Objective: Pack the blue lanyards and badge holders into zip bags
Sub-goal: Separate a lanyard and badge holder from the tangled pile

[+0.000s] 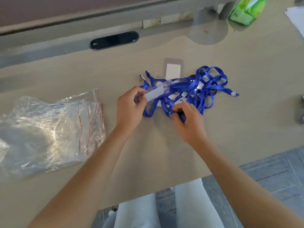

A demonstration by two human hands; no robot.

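- Gripping a clear badge holder [154, 93] with a white card inside, the left hand [130, 107] has thumb and fingers curled round its near end; the holder is lifted at the left edge of the pile
- Right hand [187, 117]: fingers bent, pinching a blue strap at the pile's near edge
- Lanyards [197, 86]: a tangled blue heap at mid-desk, several black clips showing; further holders lie under and among the straps
- One holder [173, 68] with a white insert lies flat at the far side of the heap, partly under it
- Zip bags [49, 130]: a crumpled clear stack with red seal lines, flat on the desk [148, 153] to the left, well apart from the heap
- Green tissue pack [246, 10] at the far right; black cable slot [114, 40] at the far edge
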